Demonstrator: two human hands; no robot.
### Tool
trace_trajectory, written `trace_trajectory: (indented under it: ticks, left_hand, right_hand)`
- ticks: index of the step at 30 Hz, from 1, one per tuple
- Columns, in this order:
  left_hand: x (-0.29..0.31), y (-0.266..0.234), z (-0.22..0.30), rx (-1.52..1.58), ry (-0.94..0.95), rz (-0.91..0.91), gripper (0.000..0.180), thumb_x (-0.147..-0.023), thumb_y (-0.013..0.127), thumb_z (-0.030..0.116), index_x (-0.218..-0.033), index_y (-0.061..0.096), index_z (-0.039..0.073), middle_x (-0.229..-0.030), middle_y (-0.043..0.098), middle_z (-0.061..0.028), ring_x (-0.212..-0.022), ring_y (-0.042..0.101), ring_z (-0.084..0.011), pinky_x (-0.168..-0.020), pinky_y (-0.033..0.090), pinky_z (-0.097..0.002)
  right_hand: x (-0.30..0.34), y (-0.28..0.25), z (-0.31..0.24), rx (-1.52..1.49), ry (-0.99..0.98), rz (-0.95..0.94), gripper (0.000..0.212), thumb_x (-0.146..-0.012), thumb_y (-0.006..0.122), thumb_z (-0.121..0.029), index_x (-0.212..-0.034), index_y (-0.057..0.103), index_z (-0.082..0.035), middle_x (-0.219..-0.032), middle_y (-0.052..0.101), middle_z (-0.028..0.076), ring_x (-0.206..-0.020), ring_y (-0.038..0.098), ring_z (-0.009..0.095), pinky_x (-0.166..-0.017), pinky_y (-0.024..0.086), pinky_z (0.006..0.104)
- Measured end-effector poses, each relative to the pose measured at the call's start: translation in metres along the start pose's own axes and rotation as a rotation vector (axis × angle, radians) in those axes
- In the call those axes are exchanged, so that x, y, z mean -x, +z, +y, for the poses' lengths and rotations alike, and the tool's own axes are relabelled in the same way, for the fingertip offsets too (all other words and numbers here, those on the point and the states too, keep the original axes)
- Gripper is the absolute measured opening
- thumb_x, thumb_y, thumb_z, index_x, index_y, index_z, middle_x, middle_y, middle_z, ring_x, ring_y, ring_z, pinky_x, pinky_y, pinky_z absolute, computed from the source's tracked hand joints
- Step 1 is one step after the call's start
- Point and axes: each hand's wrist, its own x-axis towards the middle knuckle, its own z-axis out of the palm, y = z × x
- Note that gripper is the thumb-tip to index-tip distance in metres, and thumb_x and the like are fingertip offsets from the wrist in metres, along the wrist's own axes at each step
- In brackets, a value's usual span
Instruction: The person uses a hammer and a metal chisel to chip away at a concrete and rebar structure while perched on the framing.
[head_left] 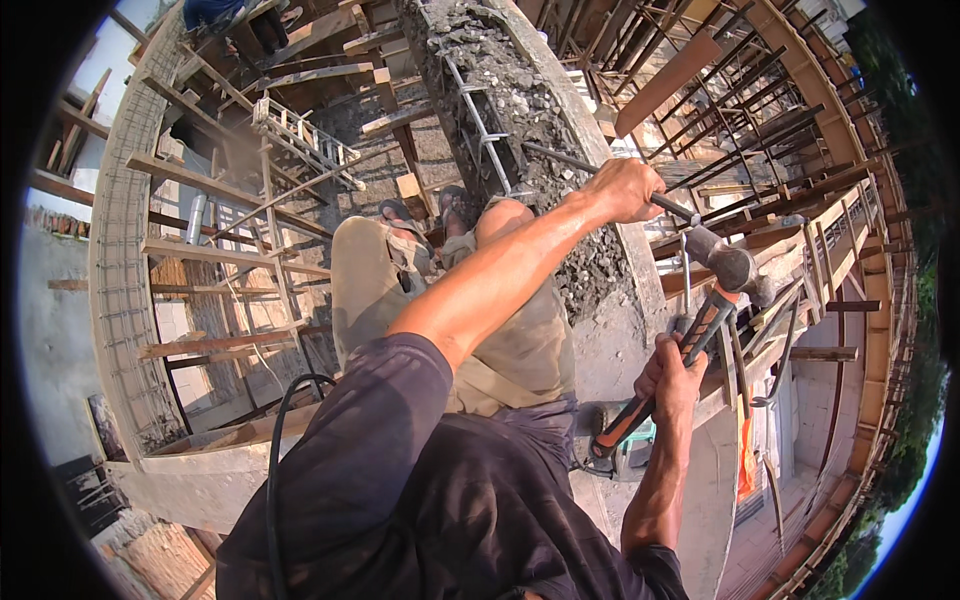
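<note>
My left hand [622,190] is closed round a long dark steel chisel [563,158], my arm reaching across my body to the right. The chisel's far end meets the broken concrete beam [590,262] beside exposed steel bars [478,118]. Lower and to the right, my right hand [668,378] grips the black and orange handle of a hammer [728,262]. Its heavy metal head is just below the chisel's near end, apart from it as far as I can see. My fingers hide the middle of the chisel.
I sit on the concrete, knees bent, beside the chipped beam. Left lie wooden props [215,188] and a ladder-like frame [305,142] over a drop. A green power tool [632,458] is partly behind my right forearm. Rebar and formwork [740,130] stand right. A person [215,12] is at the far left.
</note>
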Motion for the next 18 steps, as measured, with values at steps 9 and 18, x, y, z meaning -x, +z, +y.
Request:
trace_trajectory:
  ticks: [9, 18]
  left_hand:
    - [0.001, -0.009, -0.001, -0.021, -0.026, 0.029, 0.022, -0.075, 0.074, 0.021, -0.062, 0.061, 0.008, -0.055, 0.058, -0.0114, -0.054, 0.059, -0.0293, -0.056, 0.046, -0.0426]
    - [0.002, -0.005, 0.003, 0.003, -0.041, 0.019, 0.02, -0.072, 0.073, 0.021, -0.064, 0.062, 0.007, -0.058, 0.059, -0.0136, -0.056, 0.06, -0.0305, -0.056, 0.045, -0.0434]
  right_hand:
    - [0.055, -0.062, -0.094, -0.221, -0.672, 0.213, 0.036, -0.101, 0.053, -0.021, -0.07, 0.036, -0.014, -0.053, 0.027, -0.006, -0.04, 0.026, 0.004, -0.035, 0.027, 0.0242]
    - [-0.014, 0.002, 0.003, 0.023, -0.007, -0.043, 0.031, -0.096, 0.06, -0.014, -0.071, 0.041, -0.011, -0.053, 0.037, -0.004, -0.04, 0.033, 0.007, -0.038, 0.031, 0.0256]
